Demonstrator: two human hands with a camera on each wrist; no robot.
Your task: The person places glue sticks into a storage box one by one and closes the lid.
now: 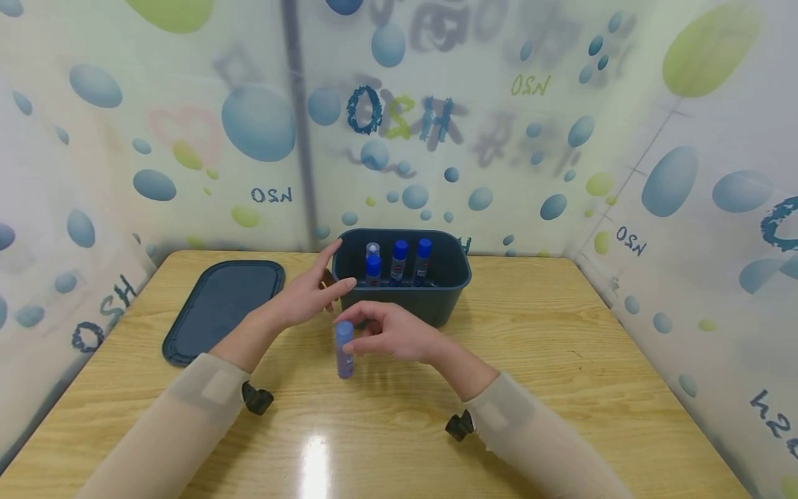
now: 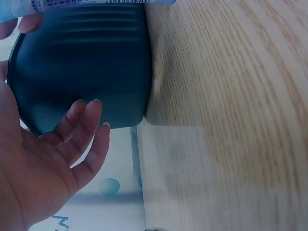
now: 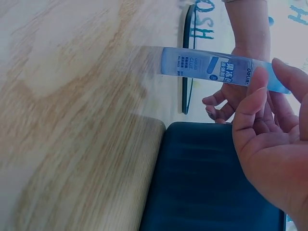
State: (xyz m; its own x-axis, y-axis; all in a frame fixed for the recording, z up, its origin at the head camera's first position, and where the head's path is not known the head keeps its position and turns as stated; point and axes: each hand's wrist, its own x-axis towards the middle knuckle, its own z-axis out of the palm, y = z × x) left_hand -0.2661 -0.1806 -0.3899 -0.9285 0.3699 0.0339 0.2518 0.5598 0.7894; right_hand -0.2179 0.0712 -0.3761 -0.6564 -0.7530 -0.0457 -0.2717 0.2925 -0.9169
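Note:
My right hand (image 1: 399, 333) pinches a light-blue glue tube (image 1: 344, 353) near its cap, thumb in front and fingers behind. The tube is upright, close over the wooden table in front of the bin. Its printed "LIQUID GLUE" label shows in the right wrist view. My left hand (image 1: 308, 298) is spread at the left end of a dark plastic bin (image 1: 408, 301), index fingertip and thumb right at the rim. In the left wrist view, its other fingers (image 2: 89, 125) curve loosely beside the bin wall. Inside the bin stand several glue tubes with blue caps (image 1: 400, 260).
A dark lid (image 1: 224, 305) lies flat on the table (image 1: 530, 360), left of my left hand. A patterned curtain (image 1: 499, 138) with dots and lettering hangs along the table's back edge and both sides.

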